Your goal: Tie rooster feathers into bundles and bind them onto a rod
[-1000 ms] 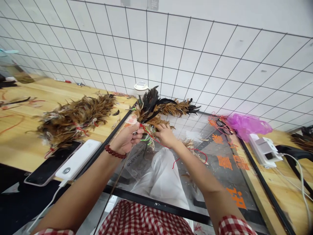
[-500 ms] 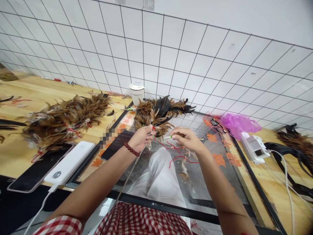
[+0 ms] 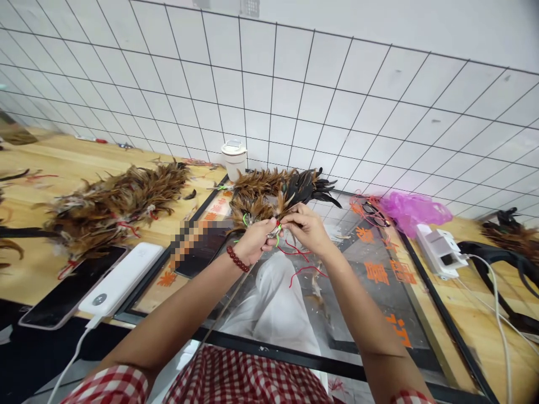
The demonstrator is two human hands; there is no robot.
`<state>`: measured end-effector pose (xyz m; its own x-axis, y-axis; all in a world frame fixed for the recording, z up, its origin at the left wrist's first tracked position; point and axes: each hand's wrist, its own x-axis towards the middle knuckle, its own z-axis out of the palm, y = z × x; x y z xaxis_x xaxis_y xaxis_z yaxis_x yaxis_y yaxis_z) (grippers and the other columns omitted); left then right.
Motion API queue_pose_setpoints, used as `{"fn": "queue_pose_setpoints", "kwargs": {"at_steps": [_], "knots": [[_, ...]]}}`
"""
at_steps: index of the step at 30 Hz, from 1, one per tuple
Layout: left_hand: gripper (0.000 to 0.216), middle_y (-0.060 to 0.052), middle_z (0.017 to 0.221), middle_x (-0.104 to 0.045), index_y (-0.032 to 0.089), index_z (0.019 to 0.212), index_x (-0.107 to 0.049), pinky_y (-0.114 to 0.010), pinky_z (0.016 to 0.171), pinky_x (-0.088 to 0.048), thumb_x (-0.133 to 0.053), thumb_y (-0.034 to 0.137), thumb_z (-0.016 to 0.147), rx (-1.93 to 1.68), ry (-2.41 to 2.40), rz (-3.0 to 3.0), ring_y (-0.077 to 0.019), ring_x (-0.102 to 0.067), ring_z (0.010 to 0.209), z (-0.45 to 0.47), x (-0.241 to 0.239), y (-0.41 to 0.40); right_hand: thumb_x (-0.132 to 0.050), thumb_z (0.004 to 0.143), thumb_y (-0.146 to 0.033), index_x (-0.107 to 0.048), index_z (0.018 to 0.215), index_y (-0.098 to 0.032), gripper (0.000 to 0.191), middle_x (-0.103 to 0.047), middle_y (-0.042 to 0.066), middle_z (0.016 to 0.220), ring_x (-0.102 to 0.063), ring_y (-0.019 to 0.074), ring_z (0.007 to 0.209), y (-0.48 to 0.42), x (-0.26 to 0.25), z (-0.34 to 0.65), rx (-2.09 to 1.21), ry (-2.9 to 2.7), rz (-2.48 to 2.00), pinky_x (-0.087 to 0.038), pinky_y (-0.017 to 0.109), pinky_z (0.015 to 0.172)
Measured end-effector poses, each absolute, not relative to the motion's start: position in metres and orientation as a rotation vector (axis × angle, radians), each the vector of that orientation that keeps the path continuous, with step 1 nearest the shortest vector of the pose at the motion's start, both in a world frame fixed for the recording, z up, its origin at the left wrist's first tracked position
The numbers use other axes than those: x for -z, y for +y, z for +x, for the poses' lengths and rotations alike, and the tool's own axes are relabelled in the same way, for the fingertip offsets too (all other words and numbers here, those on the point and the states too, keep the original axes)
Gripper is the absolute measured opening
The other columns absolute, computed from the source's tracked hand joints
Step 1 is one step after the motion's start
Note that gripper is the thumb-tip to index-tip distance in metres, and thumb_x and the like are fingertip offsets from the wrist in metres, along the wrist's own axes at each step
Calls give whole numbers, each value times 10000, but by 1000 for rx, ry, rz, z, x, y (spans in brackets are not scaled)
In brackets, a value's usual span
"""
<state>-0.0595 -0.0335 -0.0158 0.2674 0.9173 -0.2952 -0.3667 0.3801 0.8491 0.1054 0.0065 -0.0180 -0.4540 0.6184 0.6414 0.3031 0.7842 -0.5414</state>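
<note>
Well, a white power bank (image 3: 122,279) lies lower left. Mid-frame, the left hand (image 3: 255,241) pinches the quill end of a brown-and-black feather bundle (image 3: 253,206), and the right hand (image 3: 309,227), just beside, is pinched narrow at a red tie (image 3: 278,223); exactly what it grips, I can't tell. Behind, left of centre, stands a white cup (image 3: 234,164).

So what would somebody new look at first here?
Probably the bushy feathers in the middle, with the left hand and right hand close together at their near edge. Then maybe the bright purple bag toward the right, or the big brown feather bundle on the table at left.
</note>
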Motion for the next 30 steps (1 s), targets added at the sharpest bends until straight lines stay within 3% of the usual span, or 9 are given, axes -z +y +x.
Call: {"fn": "queue_pose_setpoints", "kwargs": {"at_steps": [3, 8, 15, 19, 22, 26, 28, 30], "knots": [[335, -8, 708, -520, 132, 821, -512, -119, 363, -162, -634, 443, 806, -978, 905, 850, -6, -340, 418, -58, 19, -36, -612, 829, -166, -710, 821, -221, 113, -612, 29, 778, -579, 152, 779, 4, 19, 104, -420, -2051, -718, -475, 282, 703], [466, 50, 645, -441, 149, 782, -480, -127, 377, -199, -767, 489, 648, -1002, 974, 1000, -19, -361, 451, -55, 23, -40, -587, 809, -127, -694, 824, -200, 131, -630, 17, 746, -578, 134, 700, 1, 24, 99, -476, -1995, -776, -459, 260, 658], [358, 37, 673, -477, 142, 811, -504, -133, 379, -181, -697, 435, 739, -992, 973, 971, -7, -323, 418, -56, 19, -41, -575, 842, -197, -685, 803, -207, 117, -638, 34, 766, -579, 151, 732, -2, 18, 105, -541, -2054, -800, -459, 288, 712], [320, 55, 579, -427, 167, 724, -442, -145, 365, -172, -662, 394, 774, -1064, 995, 967, -27, -320, 393, -57, 10, -39, -586, 821, -296, -651, 896, -209, 131, -626, 64, 909, -561, 183, 862, 2, 24, 104, -589, -1677, -960, -460, 335, 823], [302, 57, 572, -423, 177, 714, -415, -149, 368, -161, -645, 359, 787, -1092, 1001, 981, -30, -309, 392, -58, 1, -39, -585, 763, -304, -600, 961, -205, 222, -597, 59, 944, -553, 170, 861, 4, 35, 95, -926, -1283, -998, -467, 326, 818], [207, 42, 604, -453, 175, 743, -458, -167, 399, -202, -593, 312, 818, -1120, 1079, 1063, -49, -335, 427, -63, -3, -38, -695, 647, -298, -580, 924, -203, 315, -587, 15, 783, -542, 138, 702, -6, 46, 84, -1662, -1337, -739, -474, 285, 709], [155, 29, 631, -481, 172, 745, -488, -178, 450, -263, -580, 270, 823, -1192, 1170, 1206, -72, -382, 487, -69, -2, -35, -702, 688, -371, -571, 931, -204, 323, -485, -43, 622, -444, 98, 534, -15, 48, 85, -1863, -1349, -684, -440, 253, 588], [113, 11, 659, -513, 170, 731, -512, -193, 525, -314, -583, 210, 810, -1266, 1284, 1397, -104, -436, 575, -76, 0, -32, -626, 776, -477, -560, 897, -201, 309, -298, -99, 509, -257, 69, 417, -25, 48, 91, -1851, -1353, -778, -324, 213, 461]]}}
